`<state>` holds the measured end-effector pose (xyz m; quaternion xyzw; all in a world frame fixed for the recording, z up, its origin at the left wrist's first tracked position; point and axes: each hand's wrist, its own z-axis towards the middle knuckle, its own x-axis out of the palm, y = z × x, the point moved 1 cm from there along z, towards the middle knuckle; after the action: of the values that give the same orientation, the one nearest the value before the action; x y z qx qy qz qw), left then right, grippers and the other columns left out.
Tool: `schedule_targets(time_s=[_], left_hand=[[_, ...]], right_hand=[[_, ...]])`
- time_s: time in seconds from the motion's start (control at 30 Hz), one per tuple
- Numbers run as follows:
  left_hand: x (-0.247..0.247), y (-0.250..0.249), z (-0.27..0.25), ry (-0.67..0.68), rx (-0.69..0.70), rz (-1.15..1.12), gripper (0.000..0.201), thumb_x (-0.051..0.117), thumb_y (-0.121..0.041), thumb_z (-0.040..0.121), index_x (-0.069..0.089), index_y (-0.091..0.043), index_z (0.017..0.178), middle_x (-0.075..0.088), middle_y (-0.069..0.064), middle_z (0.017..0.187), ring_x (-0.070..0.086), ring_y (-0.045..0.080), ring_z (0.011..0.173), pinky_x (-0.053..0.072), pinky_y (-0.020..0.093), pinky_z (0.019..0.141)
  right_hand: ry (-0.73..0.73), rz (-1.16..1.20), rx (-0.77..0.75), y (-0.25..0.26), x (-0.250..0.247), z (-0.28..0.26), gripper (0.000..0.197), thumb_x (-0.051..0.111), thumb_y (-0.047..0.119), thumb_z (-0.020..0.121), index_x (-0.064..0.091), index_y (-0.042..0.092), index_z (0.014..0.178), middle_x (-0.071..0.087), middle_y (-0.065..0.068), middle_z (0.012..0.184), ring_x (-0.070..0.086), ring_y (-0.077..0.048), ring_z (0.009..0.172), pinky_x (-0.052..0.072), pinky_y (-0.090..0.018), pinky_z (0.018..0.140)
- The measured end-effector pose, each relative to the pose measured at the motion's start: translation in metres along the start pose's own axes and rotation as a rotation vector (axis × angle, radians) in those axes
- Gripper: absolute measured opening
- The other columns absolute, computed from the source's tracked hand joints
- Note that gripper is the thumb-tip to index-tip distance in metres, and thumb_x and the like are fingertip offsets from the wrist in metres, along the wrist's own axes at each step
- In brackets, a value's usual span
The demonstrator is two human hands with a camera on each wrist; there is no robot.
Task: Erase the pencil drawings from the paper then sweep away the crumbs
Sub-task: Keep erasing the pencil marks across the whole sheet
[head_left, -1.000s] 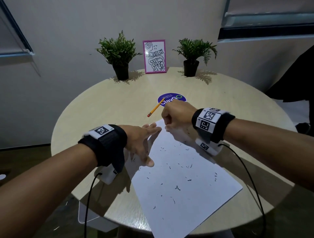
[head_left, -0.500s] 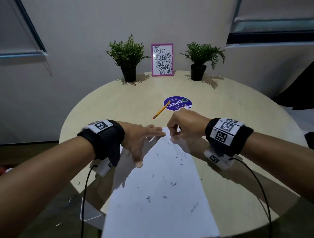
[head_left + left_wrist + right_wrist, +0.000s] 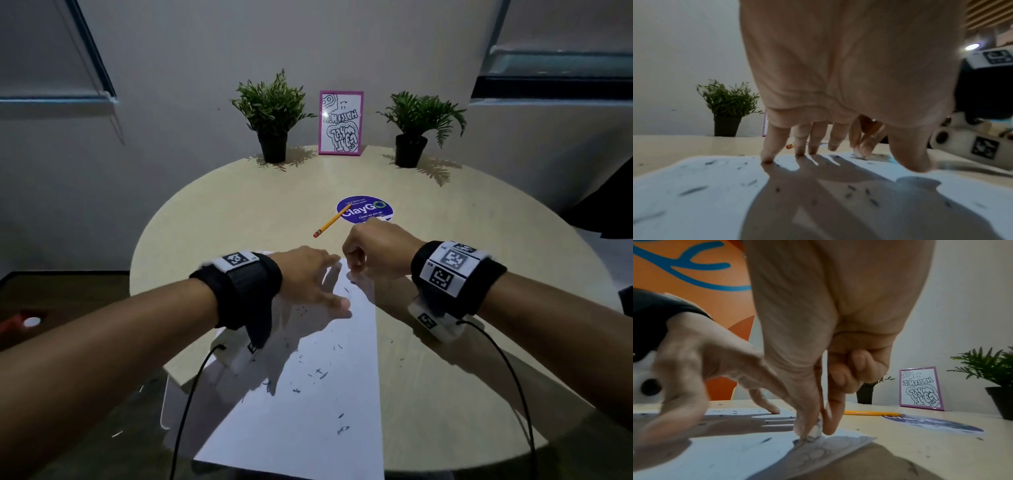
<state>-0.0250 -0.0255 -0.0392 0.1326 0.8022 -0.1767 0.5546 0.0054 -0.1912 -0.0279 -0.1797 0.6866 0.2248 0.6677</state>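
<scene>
A white sheet of paper (image 3: 308,411) lies on the round table (image 3: 205,219), strewn with dark eraser crumbs (image 3: 318,373). My left hand (image 3: 308,277) is spread on the sheet's far end, its straight fingertips (image 3: 766,158) pressing the paper (image 3: 694,203) down. Just to its right, my right hand (image 3: 373,253) pinches a small white eraser (image 3: 815,431) between thumb and forefinger, its tip touching the paper (image 3: 725,454) near the far corner. Faint pencil outlines (image 3: 818,452) show in the shadow under the eraser.
A yellow pencil (image 3: 330,222) lies beyond the hands, its tip on a round purple sticker (image 3: 364,209). Two potted plants (image 3: 274,116) (image 3: 416,126) and a pink-framed picture (image 3: 340,122) stand at the table's far edge. Cables hang from both wrist cameras.
The near end of the sheet has swung to the left under my hands. Both hands have stayed at its far end, the right one still pinching the eraser.
</scene>
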Motion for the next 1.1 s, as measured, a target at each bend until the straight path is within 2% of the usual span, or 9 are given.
schedule_targets(time_s=[0.1, 0.2, 0.27, 0.43, 0.63, 0.83, 0.93, 1.0, 1.1], left_hand=[[0.011, -0.005, 0.0, 0.034, -0.021, 0.068, 0.088, 0.058, -0.075, 0.081, 0.031, -0.023, 0.147, 0.04, -0.002, 0.132, 0.041, 0.022, 0.13, 0.043, 0.045, 0.101], [0.012, -0.006, -0.005, 0.094, -0.039, 0.077, 0.101, 0.053, -0.074, 0.084, 0.003, -0.027, 0.159, 0.008, -0.002, 0.164, 0.01, 0.018, 0.151, 0.026, 0.047, 0.118], [0.01, -0.005, -0.007, 0.121, -0.032, 0.066, 0.104, 0.053, -0.076, 0.083, -0.004, -0.033, 0.158, -0.007, -0.005, 0.166, -0.002, 0.017, 0.153, 0.019, 0.048, 0.121], [0.011, 0.0, 0.001, 0.127, 0.002, 0.032, 0.092, 0.055, -0.08, 0.077, 0.018, -0.043, 0.152, 0.009, -0.005, 0.165, 0.011, 0.021, 0.151, 0.025, 0.051, 0.118], [0.01, -0.005, 0.0, 0.178, -0.059, 0.108, 0.109, 0.051, -0.081, 0.08, -0.014, -0.036, 0.155, -0.019, -0.003, 0.165, -0.012, 0.018, 0.153, 0.011, 0.049, 0.123], [0.01, 0.0, 0.005, 0.224, -0.082, 0.109, 0.109, 0.05, -0.085, 0.075, -0.015, -0.044, 0.153, -0.024, -0.009, 0.163, -0.018, 0.018, 0.152, 0.009, 0.068, 0.116], [0.013, 0.001, 0.006, 0.226, -0.09, 0.103, 0.111, 0.05, -0.086, 0.075, -0.019, -0.044, 0.152, -0.026, -0.01, 0.162, -0.019, 0.017, 0.151, 0.01, 0.061, 0.12], [0.014, 0.001, 0.006, 0.219, -0.089, 0.091, 0.112, 0.05, -0.086, 0.075, -0.02, -0.044, 0.151, -0.025, -0.01, 0.162, -0.018, 0.017, 0.151, 0.01, 0.058, 0.121], [0.016, 0.004, 0.01, 0.219, -0.072, 0.093, 0.11, 0.048, -0.09, 0.071, -0.013, -0.047, 0.153, -0.022, -0.012, 0.163, -0.015, 0.02, 0.152, 0.015, 0.062, 0.118]], right_hand=[[-0.007, -0.021, 0.006, 0.0, -0.002, -0.002, 0.013, 0.083, 0.03, 0.078, 0.072, 0.022, 0.077, 0.068, 0.006, 0.075, 0.062, -0.015, 0.074, 0.053, -0.031, 0.065], [-0.017, -0.024, -0.003, 0.003, -0.002, -0.006, 0.012, 0.082, 0.026, 0.08, 0.072, 0.02, 0.079, 0.069, 0.006, 0.076, 0.064, -0.018, 0.079, 0.051, -0.029, 0.065], [-0.023, -0.065, -0.05, 0.01, -0.001, -0.01, 0.011, 0.079, 0.026, 0.083, 0.071, 0.018, 0.083, 0.069, 0.004, 0.079, 0.061, -0.019, 0.081, 0.047, -0.029, 0.065], [0.103, -0.029, -0.181, 0.027, -0.001, -0.024, 0.014, 0.076, 0.03, 0.085, 0.068, 0.021, 0.077, 0.057, 0.014, 0.066, 0.045, -0.005, 0.068, 0.043, -0.03, 0.064], [0.043, 0.024, -0.047, -0.004, -0.008, -0.002, 0.01, 0.082, 0.025, 0.079, 0.075, 0.019, 0.076, 0.069, 0.01, 0.071, 0.063, -0.011, 0.07, 0.056, -0.035, 0.067], [0.143, 0.131, -0.215, 0.012, -0.002, -0.022, 0.009, 0.079, 0.024, 0.081, 0.076, 0.017, 0.075, 0.057, 0.017, 0.057, 0.054, 0.006, 0.06, 0.034, -0.012, 0.053], [0.094, 0.135, -0.13, -0.001, -0.006, -0.008, 0.01, 0.081, 0.026, 0.08, 0.076, 0.017, 0.076, 0.062, 0.015, 0.061, 0.056, 0.0, 0.058, 0.034, -0.012, 0.054], [0.031, 0.071, -0.083, -0.004, -0.003, -0.001, 0.011, 0.08, 0.026, 0.08, 0.074, 0.018, 0.076, 0.064, 0.012, 0.067, 0.059, -0.006, 0.065, 0.044, -0.025, 0.059], [0.029, -0.019, -0.119, 0.012, 0.0, -0.009, 0.013, 0.076, 0.027, 0.084, 0.069, 0.018, 0.077, 0.06, 0.011, 0.072, 0.054, -0.015, 0.075, 0.042, -0.03, 0.064]])
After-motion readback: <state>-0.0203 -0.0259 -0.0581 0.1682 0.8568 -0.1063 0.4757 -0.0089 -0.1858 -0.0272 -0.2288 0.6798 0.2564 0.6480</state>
